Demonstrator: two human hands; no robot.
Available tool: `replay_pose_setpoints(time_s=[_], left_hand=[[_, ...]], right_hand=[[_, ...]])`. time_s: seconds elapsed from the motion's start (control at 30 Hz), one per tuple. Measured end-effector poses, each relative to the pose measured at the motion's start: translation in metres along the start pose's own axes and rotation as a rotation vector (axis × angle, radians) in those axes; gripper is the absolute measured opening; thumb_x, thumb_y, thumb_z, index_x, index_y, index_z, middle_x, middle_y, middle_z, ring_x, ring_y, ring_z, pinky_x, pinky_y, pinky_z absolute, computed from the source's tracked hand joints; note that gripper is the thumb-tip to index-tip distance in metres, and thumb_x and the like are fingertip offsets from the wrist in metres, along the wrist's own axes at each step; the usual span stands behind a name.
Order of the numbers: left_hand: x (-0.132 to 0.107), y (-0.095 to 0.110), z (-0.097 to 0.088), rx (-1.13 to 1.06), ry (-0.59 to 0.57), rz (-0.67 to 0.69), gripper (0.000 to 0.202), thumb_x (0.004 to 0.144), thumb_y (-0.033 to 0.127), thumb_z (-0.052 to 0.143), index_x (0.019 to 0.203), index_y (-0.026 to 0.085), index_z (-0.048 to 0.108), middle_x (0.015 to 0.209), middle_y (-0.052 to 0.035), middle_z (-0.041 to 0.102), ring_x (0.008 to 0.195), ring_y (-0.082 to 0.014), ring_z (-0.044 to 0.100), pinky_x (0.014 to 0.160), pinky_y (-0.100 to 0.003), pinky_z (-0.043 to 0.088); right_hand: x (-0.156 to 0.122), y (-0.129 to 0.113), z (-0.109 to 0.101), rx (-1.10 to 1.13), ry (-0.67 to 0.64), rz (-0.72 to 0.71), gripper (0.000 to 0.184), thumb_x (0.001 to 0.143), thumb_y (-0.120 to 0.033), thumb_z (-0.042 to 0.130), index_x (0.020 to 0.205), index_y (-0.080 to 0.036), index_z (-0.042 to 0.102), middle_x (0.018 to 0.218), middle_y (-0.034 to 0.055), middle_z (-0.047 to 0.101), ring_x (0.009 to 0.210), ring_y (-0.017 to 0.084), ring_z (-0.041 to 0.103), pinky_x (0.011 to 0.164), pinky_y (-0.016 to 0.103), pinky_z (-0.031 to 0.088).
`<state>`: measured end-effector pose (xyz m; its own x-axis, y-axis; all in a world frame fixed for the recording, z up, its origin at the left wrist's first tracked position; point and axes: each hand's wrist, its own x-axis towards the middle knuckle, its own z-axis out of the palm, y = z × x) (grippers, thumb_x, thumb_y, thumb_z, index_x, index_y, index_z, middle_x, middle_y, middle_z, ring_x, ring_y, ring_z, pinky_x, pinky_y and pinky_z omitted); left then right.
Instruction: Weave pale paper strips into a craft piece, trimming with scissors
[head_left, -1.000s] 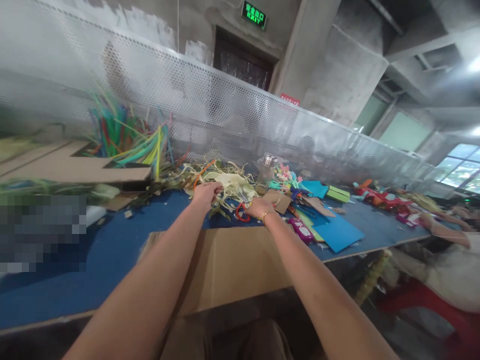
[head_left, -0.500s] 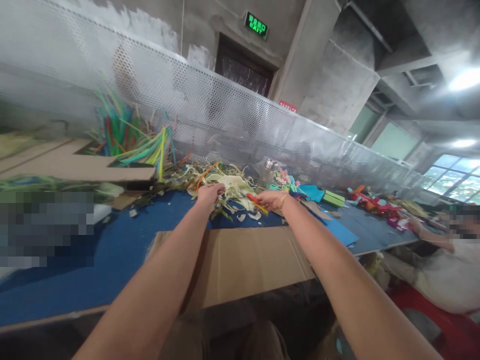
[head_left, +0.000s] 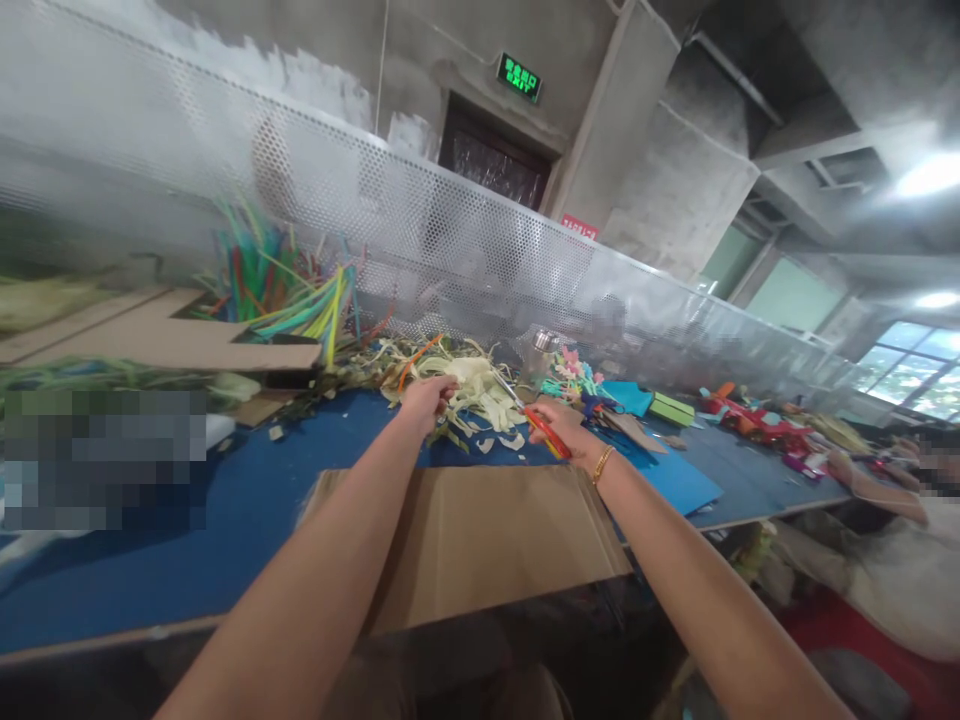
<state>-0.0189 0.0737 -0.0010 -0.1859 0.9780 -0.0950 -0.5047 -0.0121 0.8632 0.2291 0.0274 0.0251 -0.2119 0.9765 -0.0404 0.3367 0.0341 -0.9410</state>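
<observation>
My right hand [head_left: 564, 424] is closed around the red-and-yellow handles of scissors [head_left: 553, 440]. Their metal blades point up and to the left, towards a pale cream-green, husk-like leaf [head_left: 476, 373]. At that leaf's left edge, my left hand [head_left: 429, 400] is closed in a pinch on it; the fingertips are partly hidden. Pale strips and scraps [head_left: 491, 405] lie under and around both hands. A brown cardboard sheet [head_left: 495, 530] lies beneath my forearms at the table's front edge.
Colourful pipe cleaners [head_left: 262, 270] stand at the back left, behind cut cardboard [head_left: 165, 335]. A lidded jar [head_left: 541, 350], pastel paper flowers [head_left: 570, 370] and blue sheets [head_left: 679, 478] are on the right. A perforated metal screen [head_left: 450, 220] borders the blue table [head_left: 247, 520]. A co-worker [head_left: 892, 540] sits far right.
My right hand has drawn back towards me and slightly right with the scissors, so more of the blades shows. My left hand stays at the pale leaf. The view has shifted slightly.
</observation>
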Motion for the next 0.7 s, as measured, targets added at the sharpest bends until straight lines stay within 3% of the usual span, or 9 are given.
replay_pose_setpoints(time_s=[0.13,0.3,0.5,0.7], left_hand=[[0.000,0.003,0.000,-0.107,-0.046,-0.069,0.013,0.062,0.017,0.073,0.066,0.011,0.062,0.058,0.0002,0.058,0.042,-0.0021,0.047,0.036,-0.009,0.032],[0.000,0.004,0.000,-0.146,-0.099,-0.152,0.010,0.071,0.015,0.069,0.066,0.010,0.061,0.053,0.0012,0.055,0.039,-0.0018,0.046,0.033,-0.009,0.031],[-0.003,0.001,0.004,-0.091,-0.213,-0.204,0.010,0.071,0.013,0.070,0.066,0.010,0.062,0.052,0.0009,0.055,0.039,-0.0024,0.046,0.033,-0.009,0.031],[-0.008,-0.002,0.009,-0.021,-0.172,-0.175,0.007,0.070,0.012,0.071,0.068,0.010,0.065,0.059,-0.0017,0.061,0.042,-0.0029,0.050,0.033,-0.009,0.031]], right_hand=[[0.000,0.004,0.008,-0.069,-0.030,0.020,0.041,0.060,-0.030,0.079,0.097,-0.021,0.064,0.071,-0.0040,0.060,0.057,0.008,0.051,0.052,0.018,0.039],[-0.001,0.001,0.019,-0.047,-0.090,0.020,0.045,0.065,-0.045,0.079,0.099,-0.021,0.063,0.072,-0.0034,0.059,0.054,0.007,0.048,0.049,0.018,0.036],[0.005,-0.007,0.027,0.007,-0.119,0.000,0.039,0.067,-0.043,0.078,0.096,-0.021,0.065,0.068,-0.0033,0.056,0.051,0.005,0.043,0.046,0.018,0.032],[0.007,-0.008,0.030,0.003,-0.122,0.035,0.039,0.068,-0.041,0.077,0.099,-0.021,0.065,0.065,-0.0037,0.052,0.049,0.006,0.041,0.043,0.019,0.031]])
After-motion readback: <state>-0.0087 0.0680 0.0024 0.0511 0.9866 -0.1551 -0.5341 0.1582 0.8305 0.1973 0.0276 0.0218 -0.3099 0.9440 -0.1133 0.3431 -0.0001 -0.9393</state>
